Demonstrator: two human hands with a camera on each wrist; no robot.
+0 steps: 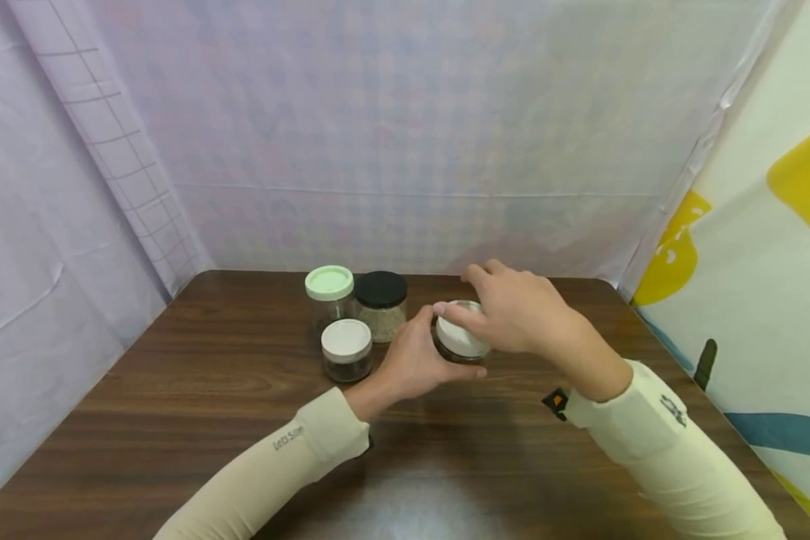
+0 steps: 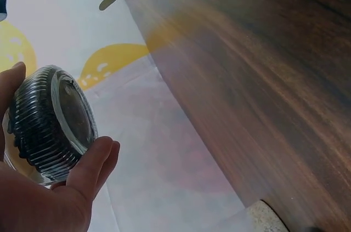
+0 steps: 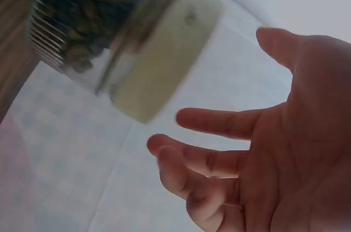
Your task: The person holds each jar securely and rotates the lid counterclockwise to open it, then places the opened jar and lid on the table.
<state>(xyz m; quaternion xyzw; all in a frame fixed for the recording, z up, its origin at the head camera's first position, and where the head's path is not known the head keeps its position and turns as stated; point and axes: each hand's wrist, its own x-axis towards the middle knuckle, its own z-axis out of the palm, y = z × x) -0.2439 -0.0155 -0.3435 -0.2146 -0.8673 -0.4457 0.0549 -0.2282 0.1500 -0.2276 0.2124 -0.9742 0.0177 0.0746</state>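
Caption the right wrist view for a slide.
Open right hand beside a clear, pale-lidded jar of dark contents, a pale cloth behind.

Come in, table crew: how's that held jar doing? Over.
Left grip holding white-lidded jar. Lid on. Right grip empty, apart from lid. Nothing visible between them.

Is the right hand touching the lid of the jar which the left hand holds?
Apart. In the right wrist view, a clear gap shows between the right hand and the lid.
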